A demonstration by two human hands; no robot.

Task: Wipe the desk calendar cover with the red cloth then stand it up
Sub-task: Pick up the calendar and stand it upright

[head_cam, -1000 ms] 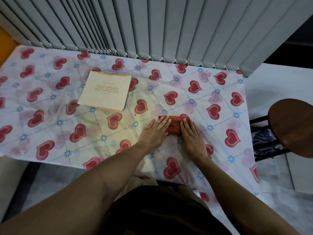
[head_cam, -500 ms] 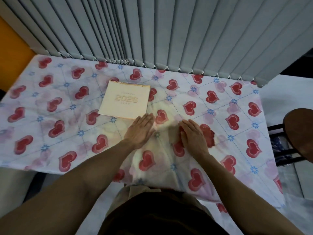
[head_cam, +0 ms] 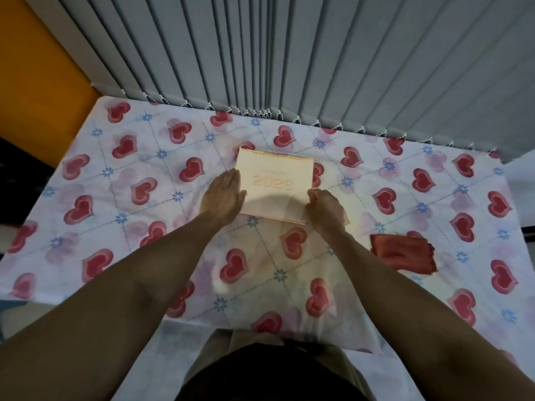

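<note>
The cream desk calendar (head_cam: pixel 275 180), marked 2026 on its cover, lies flat on the heart-print tablecloth (head_cam: pixel 139 157) in the middle of the table. My left hand (head_cam: pixel 221 198) is at its left edge, fingers straight along the side and thumb resting on the cover. At the calendar's near right corner, my right hand (head_cam: pixel 325 206) has its fingers curled around the edge. The red cloth (head_cam: pixel 402 253) lies crumpled on the table, to the right of my right forearm, held by neither hand.
Grey vertical blinds (head_cam: pixel 289 53) hang right behind the table's far edge. An orange wall (head_cam: pixel 34 82) stands at the left. The tablecloth drapes over the near edge in front of my body.
Both hands left the red cloth and moved forward to the calendar's two sides. The cloth now lies alone at the right. The camera has shifted so the calendar is centred.
</note>
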